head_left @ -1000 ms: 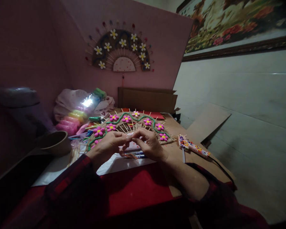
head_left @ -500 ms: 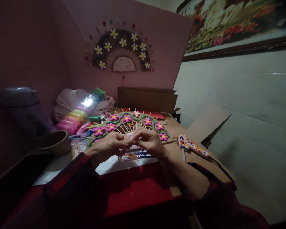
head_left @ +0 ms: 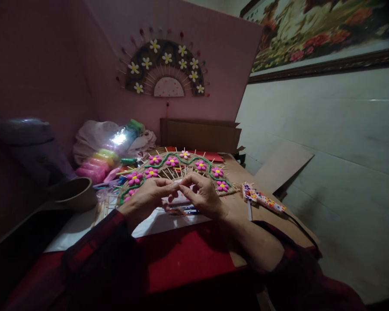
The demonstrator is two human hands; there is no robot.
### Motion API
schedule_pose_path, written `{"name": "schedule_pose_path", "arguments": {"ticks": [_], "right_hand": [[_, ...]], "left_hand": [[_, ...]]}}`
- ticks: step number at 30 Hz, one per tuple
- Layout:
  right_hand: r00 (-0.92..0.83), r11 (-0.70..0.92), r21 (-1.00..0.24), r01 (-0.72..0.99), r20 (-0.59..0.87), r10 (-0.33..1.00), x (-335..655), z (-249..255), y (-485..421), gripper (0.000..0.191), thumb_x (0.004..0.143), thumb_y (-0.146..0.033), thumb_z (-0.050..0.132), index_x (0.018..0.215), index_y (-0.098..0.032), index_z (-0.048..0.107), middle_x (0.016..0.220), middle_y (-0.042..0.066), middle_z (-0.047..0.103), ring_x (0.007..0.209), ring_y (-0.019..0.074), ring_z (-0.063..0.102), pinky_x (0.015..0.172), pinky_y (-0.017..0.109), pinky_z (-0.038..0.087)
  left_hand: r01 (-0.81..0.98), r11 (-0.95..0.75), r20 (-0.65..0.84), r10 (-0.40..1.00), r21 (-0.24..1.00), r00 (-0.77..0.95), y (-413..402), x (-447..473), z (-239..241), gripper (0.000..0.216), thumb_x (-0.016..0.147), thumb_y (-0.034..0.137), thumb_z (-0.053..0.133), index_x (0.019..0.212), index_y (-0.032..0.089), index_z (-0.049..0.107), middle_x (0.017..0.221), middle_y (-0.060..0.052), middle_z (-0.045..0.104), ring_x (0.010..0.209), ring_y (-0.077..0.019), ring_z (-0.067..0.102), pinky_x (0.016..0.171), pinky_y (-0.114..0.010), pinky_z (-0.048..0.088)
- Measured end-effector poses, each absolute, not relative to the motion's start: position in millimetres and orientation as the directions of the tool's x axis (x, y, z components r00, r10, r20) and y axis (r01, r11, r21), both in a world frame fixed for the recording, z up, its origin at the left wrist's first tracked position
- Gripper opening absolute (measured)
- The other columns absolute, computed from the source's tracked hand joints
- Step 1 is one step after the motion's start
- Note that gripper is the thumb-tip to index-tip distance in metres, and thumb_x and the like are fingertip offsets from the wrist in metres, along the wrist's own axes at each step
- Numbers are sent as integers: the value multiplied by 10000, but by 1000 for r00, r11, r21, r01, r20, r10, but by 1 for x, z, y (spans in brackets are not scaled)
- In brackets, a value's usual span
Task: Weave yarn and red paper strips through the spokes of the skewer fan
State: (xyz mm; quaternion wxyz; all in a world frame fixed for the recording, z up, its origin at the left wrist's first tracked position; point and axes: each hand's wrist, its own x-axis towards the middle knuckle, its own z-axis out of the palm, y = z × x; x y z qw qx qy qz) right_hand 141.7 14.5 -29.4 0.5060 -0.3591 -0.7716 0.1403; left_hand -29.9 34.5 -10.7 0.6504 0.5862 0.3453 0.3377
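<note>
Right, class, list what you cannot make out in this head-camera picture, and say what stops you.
Small pale bit, head view: too small and dim, pinched between left hand and right hand.
Pens, head view: mostly hidden under the hands.
Grey object at far left, head view: blurred and dark.
Painting, head view: cut by the top edge.

left hand (head_left: pixel 148 198) | right hand (head_left: pixel 203 198) | fingertips pinched together on small pale bit (head_left: pixel 178 183) | over flower fan (head_left: pixel 172 162)
</note>
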Motion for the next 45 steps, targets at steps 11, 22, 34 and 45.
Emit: {"name": "schedule_pose_path", "arguments": {"ticks": [11, 22, 34, 45], "right_hand": [[-252, 730, -562, 389, 697, 671, 143, -33, 16, 75, 838, -163, 567, 772, -171, 602, 771, 32, 608, 733, 142, 559, 603, 248, 426], [-254, 753, -658, 8, 727, 638, 142, -30, 19, 39, 728, -170, 716, 743, -202, 700, 772, 11, 619, 733, 128, 605, 687, 282, 514], [-225, 644, -765, 22, 624, 749, 142, -34, 21, 34, 726, -177, 717, 742, -195, 693, 756, 10, 604, 721, 138, 587, 596, 261, 486], [-189, 701, -646, 302, 680, 708, 141, -34, 17, 24, 787, -161, 637, 767, -167, 647, 776, 34, 639, 730, 145, 583, 628, 266, 456]], "left_hand": [[-44, 146, -97, 824, 988, 558, 40, -31, -16, 280, 673, 344, 734, 601, 117, 586, 518, 9, 518, 435, -80, 460, 396, -196, 375], [45, 112, -112, 716, 993, 689, 45, -41, -17, 279, 666, 336, 749, 598, 114, 594, 517, 14, 513, 407, -65, 443, 383, -190, 392], [-28, 126, -83, 791, 992, 606, 45, -34, -25, 345, 618, 405, 772, 561, 120, 586, 478, 1, 536, 397, -78, 455, 366, -190, 352], [-44, 77, -36, 806, 996, 591, 40, -32, -17, 286, 699, 353, 711, 591, 121, 585, 503, 12, 523, 442, -82, 457, 416, -203, 362]]}}
